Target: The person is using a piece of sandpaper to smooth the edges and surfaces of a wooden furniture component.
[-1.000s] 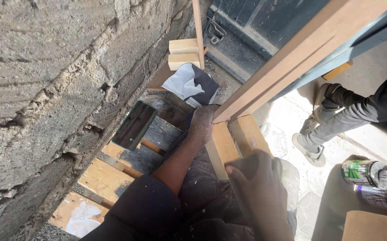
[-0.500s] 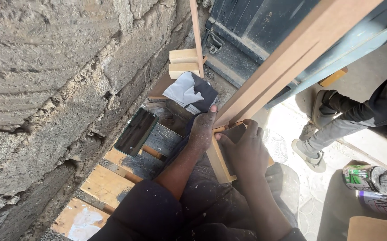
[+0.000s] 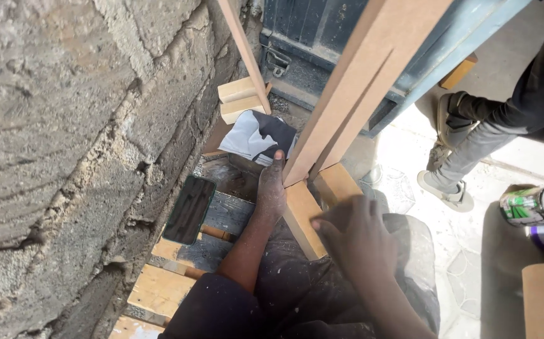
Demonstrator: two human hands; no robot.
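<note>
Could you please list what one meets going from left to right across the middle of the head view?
Rough stone wall → dark phone lying on the wooden pallet → left hand → wooden block → right hand → another person's shoe → green-labelled can.

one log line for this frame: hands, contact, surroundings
left hand: on wooden block, by leaning board foot | right hand: resting on block's near end | nearby: phone on slats, second person's legs
</note>
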